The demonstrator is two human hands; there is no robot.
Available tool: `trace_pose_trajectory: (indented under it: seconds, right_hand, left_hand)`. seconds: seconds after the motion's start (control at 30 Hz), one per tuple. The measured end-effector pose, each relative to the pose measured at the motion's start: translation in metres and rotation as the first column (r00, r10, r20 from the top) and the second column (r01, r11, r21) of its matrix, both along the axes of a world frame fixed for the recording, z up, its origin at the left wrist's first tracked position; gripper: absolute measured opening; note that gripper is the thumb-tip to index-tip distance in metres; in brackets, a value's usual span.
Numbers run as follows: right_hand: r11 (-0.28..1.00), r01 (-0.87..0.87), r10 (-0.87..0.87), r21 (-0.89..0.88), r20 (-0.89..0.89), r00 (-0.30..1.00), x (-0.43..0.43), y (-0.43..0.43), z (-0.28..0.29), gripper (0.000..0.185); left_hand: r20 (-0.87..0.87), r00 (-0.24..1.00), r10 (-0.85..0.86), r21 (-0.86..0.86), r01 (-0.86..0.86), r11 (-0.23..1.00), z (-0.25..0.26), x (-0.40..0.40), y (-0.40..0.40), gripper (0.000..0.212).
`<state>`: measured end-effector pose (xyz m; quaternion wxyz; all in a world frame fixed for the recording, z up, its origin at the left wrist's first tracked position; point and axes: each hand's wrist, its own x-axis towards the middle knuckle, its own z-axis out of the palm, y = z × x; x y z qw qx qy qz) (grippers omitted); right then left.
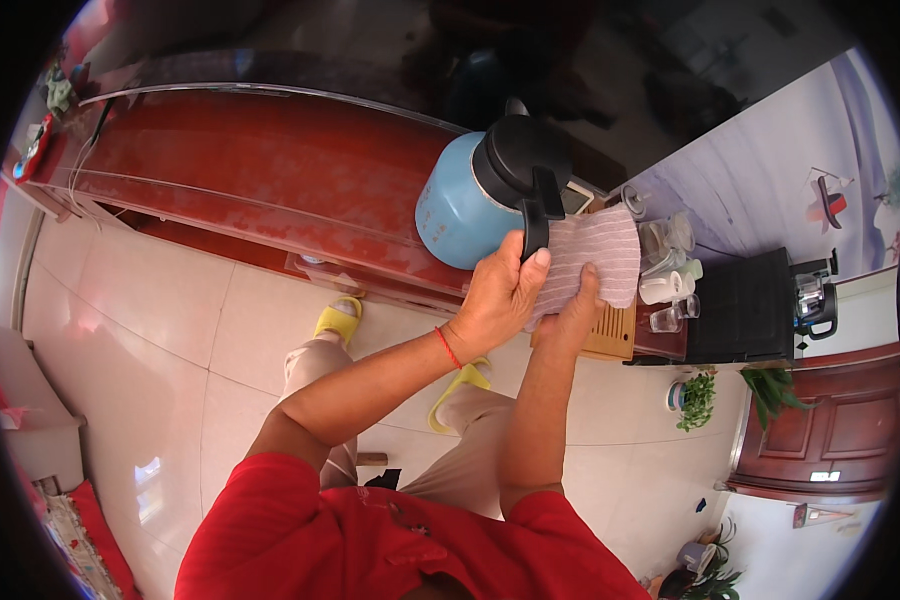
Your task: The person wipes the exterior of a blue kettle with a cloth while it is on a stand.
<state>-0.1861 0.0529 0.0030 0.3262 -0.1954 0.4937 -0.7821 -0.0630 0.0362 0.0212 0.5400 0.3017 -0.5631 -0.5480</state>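
A blue vacuum jug (pixel 461 206) with a black lid (pixel 521 154) is over the red-brown wooden cabinet top, its lid towards the right. My left hand (pixel 498 296) grips the jug's black handle (pixel 536 225). In my right hand (pixel 573 315) is a pinkish striped cloth (pixel 596 251), spread beside the handle with my thumb on top. The cloth hides part of what lies beneath it. Whether the jug's base rests on the cabinet, I cannot tell.
A slatted wooden tea tray (pixel 611 334) sticks out below the cloth. Glass cups (pixel 666 320) and a white mug (pixel 660 287) stand close to its right. Further right is a black box-shaped unit (pixel 750 307). A large dark television screen (pixel 330 45) rises behind the cabinet (pixel 270 150).
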Motion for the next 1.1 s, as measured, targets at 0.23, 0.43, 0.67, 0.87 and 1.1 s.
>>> trace_pose_trajectory:
  seconds: [0.23,0.43,0.67,0.87,1.1]
  right_hand:
    - [0.998,-0.048,0.052,-0.049,0.079,0.996,-0.017,0.003,-0.002,0.053]
    - [0.992,-0.087,0.104,-0.091,0.206,0.973,-0.018,0.014,0.008,0.052]
    - [0.983,-0.088,0.124,-0.159,0.23,0.965,-0.022,0.008,0.01,0.049]
    - [0.993,0.063,-0.013,0.098,-0.442,0.897,-0.014,-0.026,-0.01,0.038]
    - [0.989,0.097,0.087,0.112,-0.969,0.232,0.062,-0.027,0.021,0.059]
  left_hand:
    - [0.006,0.999,0.041,0.109,-0.041,0.993,0.009,0.051,-0.03,0.038]
    - [0.058,0.997,-0.045,0.141,0.037,0.989,0.021,0.082,-0.042,0.038]
    - [0.162,0.977,0.139,0.086,-0.154,0.984,0.026,0.1,-0.057,0.031]
    - [0.189,0.811,0.553,-0.238,-0.509,0.828,0.019,0.075,-0.047,0.024]
    - [0.266,0.891,0.367,-0.041,-0.37,0.928,0.018,0.086,-0.051,0.021]
